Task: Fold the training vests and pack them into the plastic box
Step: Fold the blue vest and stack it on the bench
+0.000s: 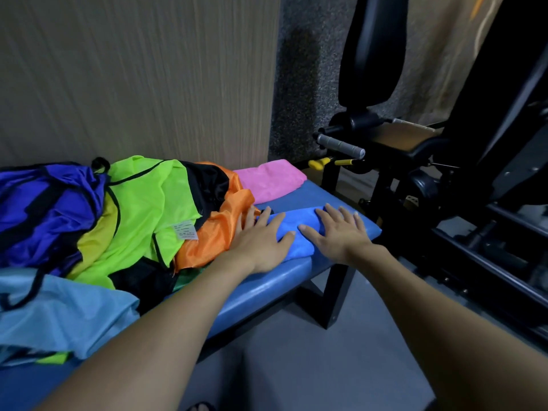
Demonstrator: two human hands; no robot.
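Observation:
A folded blue vest lies on the right end of the blue padded bench. My left hand presses flat on its left part, fingers straight and spread. My right hand lies flat on its right part. A folded pink vest sits behind it near the wall. To the left lies a loose pile: an orange vest, a lime green vest, a purple vest and a light blue vest. No plastic box is in view.
A wood-grain wall panel stands behind the bench. Black gym equipment with a grey handle crowds the right side. Grey floor lies below the bench's front edge.

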